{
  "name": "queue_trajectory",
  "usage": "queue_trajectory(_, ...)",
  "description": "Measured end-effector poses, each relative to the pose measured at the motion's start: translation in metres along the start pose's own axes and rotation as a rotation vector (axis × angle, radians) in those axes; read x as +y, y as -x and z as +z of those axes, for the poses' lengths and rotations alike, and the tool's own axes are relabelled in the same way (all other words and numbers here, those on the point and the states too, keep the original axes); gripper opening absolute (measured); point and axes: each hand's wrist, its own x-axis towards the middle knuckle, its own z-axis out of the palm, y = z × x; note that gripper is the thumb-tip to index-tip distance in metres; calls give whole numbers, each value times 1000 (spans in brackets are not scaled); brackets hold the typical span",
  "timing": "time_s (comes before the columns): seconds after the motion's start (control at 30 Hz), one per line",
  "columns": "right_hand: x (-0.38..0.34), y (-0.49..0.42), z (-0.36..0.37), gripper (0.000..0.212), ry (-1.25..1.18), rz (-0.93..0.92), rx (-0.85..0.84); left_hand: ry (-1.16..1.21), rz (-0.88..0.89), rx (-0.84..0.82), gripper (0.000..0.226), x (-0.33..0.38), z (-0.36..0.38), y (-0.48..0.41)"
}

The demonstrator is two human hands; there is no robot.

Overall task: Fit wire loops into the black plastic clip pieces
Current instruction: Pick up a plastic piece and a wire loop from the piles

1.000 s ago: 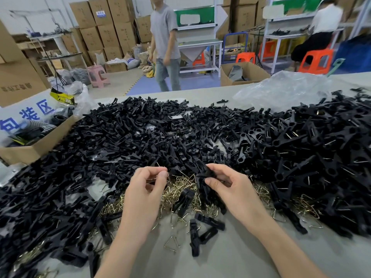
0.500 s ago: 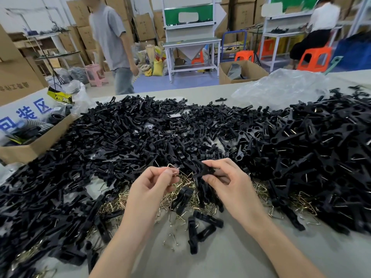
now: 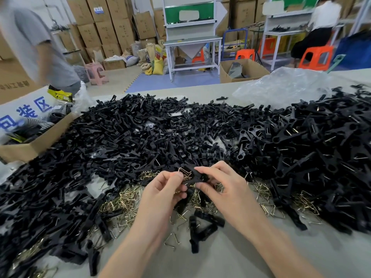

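Fitting step: my left hand (image 3: 162,190) pinches a brass-coloured wire loop (image 3: 184,171) at the black plastic clip piece (image 3: 197,176) pinched by my right hand (image 3: 225,190); seating probably needs careful alignment.

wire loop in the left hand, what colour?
Brassy gold wire loop, pinched by the left hand against a black clip piece; head view.

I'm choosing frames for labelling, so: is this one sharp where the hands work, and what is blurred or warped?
Head view: left hand and right hand, pinching the wire loop and black clip piece, are reasonably sharp; the person in grey, upper left, is motion-blurred; wide-angle distortion bows the table and smears the clip pile at frame edges; light is even, no harsh glare.
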Motion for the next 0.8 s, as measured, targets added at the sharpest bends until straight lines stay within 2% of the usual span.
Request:
queue_trajectory(0.1,-1,0,1,33,24,-6,11,100,-76,-48,6,2,1,1)
queue_trajectory(0.37,0,0,1,31,24,-17,18,59,-115,-138,12,1,0,1)
queue_trajectory(0.47,-2,0,0,30,-72,4,2,60,-153,-233,8,5,-2,1)
queue_trajectory(0.6,-7,2,0,33,-184,5,-79,1,-112,-276,29,7,-2,2)
queue_trajectory(0.73,-10,3,0,37,-213,17,-139,-69,-113,-295,28,4,-4,2)
queue_trajectory(0.8,-11,3,1,39,-210,18,-155,-94,-146,-327,34,3,-5,2)
